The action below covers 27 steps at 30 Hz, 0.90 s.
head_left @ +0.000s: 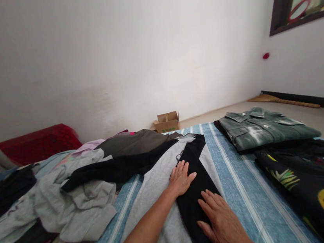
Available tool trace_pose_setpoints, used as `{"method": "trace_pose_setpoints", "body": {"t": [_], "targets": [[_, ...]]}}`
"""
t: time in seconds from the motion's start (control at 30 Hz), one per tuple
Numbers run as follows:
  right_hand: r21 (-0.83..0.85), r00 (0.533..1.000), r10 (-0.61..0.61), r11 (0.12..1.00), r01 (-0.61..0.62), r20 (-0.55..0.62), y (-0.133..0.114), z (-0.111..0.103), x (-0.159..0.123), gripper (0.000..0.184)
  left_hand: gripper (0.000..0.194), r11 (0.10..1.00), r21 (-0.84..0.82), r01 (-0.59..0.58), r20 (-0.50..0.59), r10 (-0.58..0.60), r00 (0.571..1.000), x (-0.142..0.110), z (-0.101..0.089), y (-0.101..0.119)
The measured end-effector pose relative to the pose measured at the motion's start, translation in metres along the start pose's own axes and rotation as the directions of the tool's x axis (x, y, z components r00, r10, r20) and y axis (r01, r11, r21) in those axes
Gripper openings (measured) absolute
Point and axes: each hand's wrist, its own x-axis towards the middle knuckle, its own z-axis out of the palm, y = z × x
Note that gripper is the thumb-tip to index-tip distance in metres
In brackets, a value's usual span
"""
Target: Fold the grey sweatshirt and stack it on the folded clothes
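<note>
A grey shirt with long black sleeves (158, 185) lies spread on a blue-striped bedsheet (241, 190). One black sleeve (194, 208) is folded down along its middle. My left hand (181, 178) rests flat on the grey fabric, its fingertips at the sleeve's edge. My right hand (221, 220) lies palm down on the black sleeve, fingers spread, gripping nothing. To my right, a folded green button-up shirt (265, 126) sits on a black printed garment (311, 186) with a yellow shape.
A heap of mixed clothes (56, 201) covers the bed's left side. Behind it lies a red cushion (37, 144). A small open cardboard box (166, 123) stands on the floor by the white wall. A long mat (283, 100) lies on the floor at the right.
</note>
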Motion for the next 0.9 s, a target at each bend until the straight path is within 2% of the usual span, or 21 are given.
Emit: {"method": "trace_pose_setpoints", "body": {"t": [0.1,0.2,0.37,0.53,0.73,0.9], "targets": [[-0.004,1.000,-0.009,1.000,0.009,-0.026,-0.001,0.002,-0.002,0.048,0.066,1.000,0.019,0.010,-0.039,-0.010,0.999,0.005,0.000,0.005],[-0.003,1.000,-0.018,1.000,0.018,-0.017,0.000,0.002,-0.002,0.050,0.066,0.999,0.032,-0.027,-0.065,0.029,0.997,0.017,-0.002,0.013],[0.009,1.000,0.004,1.000,-0.004,0.002,-0.001,-0.001,0.001,0.052,0.063,0.998,0.011,-0.060,-0.040,0.061,0.997,0.052,-0.008,0.026],[0.001,1.000,0.011,1.000,-0.011,-0.004,-0.001,0.001,0.001,0.051,0.065,0.998,0.002,-0.055,0.000,0.055,0.999,0.081,-0.005,0.028],[0.001,1.000,0.001,1.000,-0.001,-0.005,0.001,0.004,-0.001,0.050,0.071,0.998,0.006,-0.056,0.016,0.056,0.998,0.087,-0.001,0.026],[-0.004,1.000,0.024,1.000,-0.024,0.009,0.001,0.003,0.000,0.050,0.072,0.998,0.004,-0.070,-0.013,0.070,0.997,0.091,0.002,0.024]]}}
